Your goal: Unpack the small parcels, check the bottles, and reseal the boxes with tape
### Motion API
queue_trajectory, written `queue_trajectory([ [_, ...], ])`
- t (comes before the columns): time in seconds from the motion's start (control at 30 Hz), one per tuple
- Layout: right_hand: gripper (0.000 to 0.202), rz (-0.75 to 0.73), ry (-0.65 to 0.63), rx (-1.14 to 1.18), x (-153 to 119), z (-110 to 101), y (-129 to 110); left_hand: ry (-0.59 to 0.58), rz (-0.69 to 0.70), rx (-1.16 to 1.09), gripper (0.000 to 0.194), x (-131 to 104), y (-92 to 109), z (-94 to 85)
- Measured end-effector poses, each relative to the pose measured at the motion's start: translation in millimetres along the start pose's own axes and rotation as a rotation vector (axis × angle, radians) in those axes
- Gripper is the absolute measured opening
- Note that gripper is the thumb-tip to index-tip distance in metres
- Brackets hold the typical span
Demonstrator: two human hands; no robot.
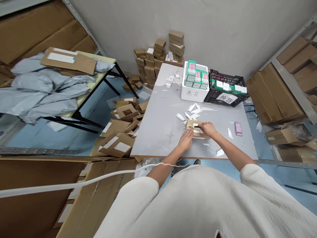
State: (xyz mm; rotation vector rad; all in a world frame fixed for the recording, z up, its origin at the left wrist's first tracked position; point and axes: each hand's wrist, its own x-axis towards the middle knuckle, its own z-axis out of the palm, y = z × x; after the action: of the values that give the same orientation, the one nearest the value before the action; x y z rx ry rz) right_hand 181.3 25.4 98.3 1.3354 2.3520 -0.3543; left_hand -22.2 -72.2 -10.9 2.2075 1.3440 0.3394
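Brown cardboard box [200, 134] nr worktop [163, 122] front edge, L hand [186, 140] fingers extended on its L end, R hand [208, 129] closed round dark tool [196, 126], prob. cutter. Torn white scraps [195, 111] behind; pink item [238, 128] nr R edge. Far R corner: white tub [187, 94] w/ green cartons [190, 75], black mesh crate [212, 96] labelled "换货".
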Motion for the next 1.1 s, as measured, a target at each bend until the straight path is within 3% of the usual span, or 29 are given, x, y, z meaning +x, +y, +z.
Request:
queue_trajectory([
  [0.3, 0.031, 0.022, -0.044, -0.035, -11, -14, 2, 0.024, -0.009, 0.001, 0.084, -3, 0, -1.2],
  [0.53, 0.035, 0.076, -0.070, -0.023, -26, -13, 25, 0.054, -0.080, 0.035, 0.067, -3, 10, -8.5],
  [0.83, 0.036, 0.136, -0.073, -0.024, -57, 6, 78, 0.086, -0.160, 0.122, 0.061, 6, 15, -5.1],
  [1.1, 0.032, 0.219, -0.017, 0.137, -95, 37, 132, 0.079, -0.201, 0.192, 0.058, 4, 16, -12.1],
])
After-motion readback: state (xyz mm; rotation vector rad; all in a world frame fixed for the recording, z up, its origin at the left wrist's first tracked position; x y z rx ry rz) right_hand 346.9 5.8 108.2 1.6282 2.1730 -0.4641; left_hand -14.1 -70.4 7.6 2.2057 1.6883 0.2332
